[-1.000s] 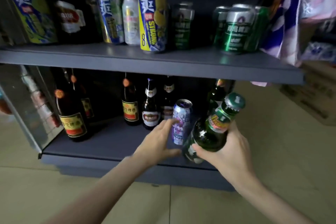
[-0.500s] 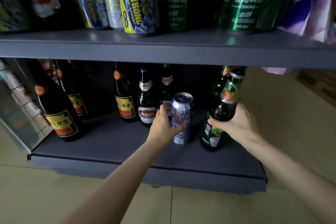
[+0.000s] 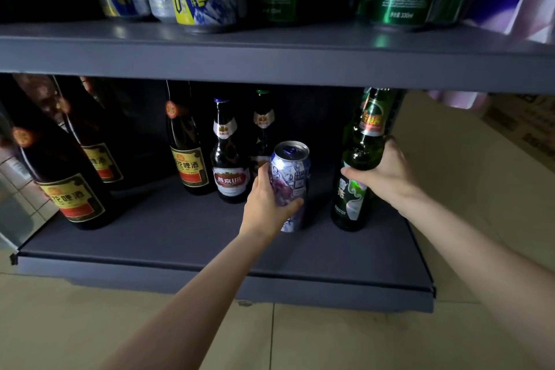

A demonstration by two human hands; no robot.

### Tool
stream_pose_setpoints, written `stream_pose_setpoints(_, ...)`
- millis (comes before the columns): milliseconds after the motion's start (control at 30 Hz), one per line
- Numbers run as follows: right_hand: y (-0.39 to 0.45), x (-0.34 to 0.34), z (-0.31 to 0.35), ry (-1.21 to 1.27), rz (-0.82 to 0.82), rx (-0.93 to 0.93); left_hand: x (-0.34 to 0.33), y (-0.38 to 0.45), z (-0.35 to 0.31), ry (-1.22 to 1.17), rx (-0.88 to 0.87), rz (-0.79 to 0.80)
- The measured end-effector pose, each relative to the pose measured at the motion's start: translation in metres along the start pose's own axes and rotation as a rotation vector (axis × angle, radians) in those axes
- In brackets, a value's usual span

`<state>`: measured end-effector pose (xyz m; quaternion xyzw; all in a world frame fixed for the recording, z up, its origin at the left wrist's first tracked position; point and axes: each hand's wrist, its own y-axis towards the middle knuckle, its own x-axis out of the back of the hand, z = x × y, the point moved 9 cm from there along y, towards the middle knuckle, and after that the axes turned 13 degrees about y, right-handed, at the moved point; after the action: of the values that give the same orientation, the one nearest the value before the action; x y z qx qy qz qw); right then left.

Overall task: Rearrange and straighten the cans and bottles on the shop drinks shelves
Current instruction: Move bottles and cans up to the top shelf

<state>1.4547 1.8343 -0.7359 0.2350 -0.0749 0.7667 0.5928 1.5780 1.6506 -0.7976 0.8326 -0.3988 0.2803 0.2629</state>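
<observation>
On lower shelf (image 3: 192,237), right half | left hand (image 3: 265,207) wraps can (image 3: 289,186); right hand (image 3: 387,176) grips green bottle (image 3: 357,177) near right edge | both upright on the shelf | advice: square labels forward, release gently.

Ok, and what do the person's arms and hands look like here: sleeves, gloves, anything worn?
Both forearms are bare up to the frame edge, with no sleeves in view. The left hand and right hand have no gloves, and no watch, bracelet or ring shows on the visible sides. The fingers are uncovered, with no tape or markings.
</observation>
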Motion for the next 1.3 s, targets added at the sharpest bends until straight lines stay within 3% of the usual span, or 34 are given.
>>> stream_pose_setpoints(267, -0.003, -0.001, -0.009, -0.080, -0.008, -0.055, 0.015, -0.009, -0.004, 0.097, -0.020, -0.019)
stream_pose_setpoints(333, -0.017, 0.009, 0.001, -0.107, -0.103, 0.027, 0.028, -0.017, -0.011, 0.114, -0.076, -0.058)
stream_pose_setpoints(433, -0.066, 0.016, 0.036, -0.079, -0.247, 0.296, 0.059, -0.038, -0.025, 0.128, -0.230, -0.163)
stream_pose_setpoints(600, -0.134, -0.031, 0.131, -0.178, -0.063, 0.911, 0.156, -0.066, -0.031, 0.312, -0.430, -0.420)
stream_pose_setpoints(767, -0.177, -0.059, 0.226, -0.134, -0.014, 1.292, 0.284, -0.073, -0.028, 0.429, -0.457, -0.720)
stream_pose_setpoints(867, -0.160, -0.075, 0.279, -0.143, -0.032, 1.317, 0.346, -0.059, -0.014, 0.416, -0.312, -0.851)
stream_pose_setpoints(1000, -0.120, -0.101, 0.334, -0.172, -0.002, 1.210, 0.389, -0.025, -0.006, 0.376, -0.204, -0.842)
stream_pose_setpoints(1100, -0.103, -0.102, 0.350, -0.179, -0.034, 1.168, 0.388, 0.002, -0.024, 0.389, -0.222, -0.765)
stream_pose_setpoints(1200, -0.084, -0.070, 0.355, -0.074, -0.197, 1.103, 0.366, 0.031, -0.047, 0.353, -0.213, -0.660)
stream_pose_setpoints(1300, -0.053, -0.030, 0.351, 0.095, -0.352, 0.912, 0.336, 0.055, -0.071, 0.268, -0.187, -0.586)
